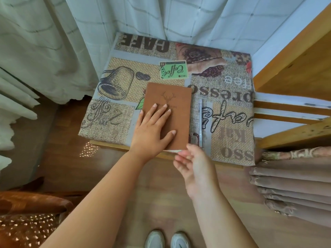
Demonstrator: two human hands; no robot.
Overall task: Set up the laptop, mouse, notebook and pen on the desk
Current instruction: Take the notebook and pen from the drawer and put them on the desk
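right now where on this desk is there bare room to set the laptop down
The widest free patch is the far half of the desk, from the curtain down to the brown notebook. A narrower patch lies left of the notebook. The near edge is crowded: left hand flat on the notebook, pen beside it, right hand at its corner.

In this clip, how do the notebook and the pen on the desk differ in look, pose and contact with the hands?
The notebook is a broad brown rectangle with a stamped deer head; the pen is a thin pale stick. The left hand rests flat on the notebook, while no hand touches the pen. The notebook's near edge overhangs the desk front by the right hand; the pen seems to lie fully on it. Both lie flat, side by side, roughly parallel.
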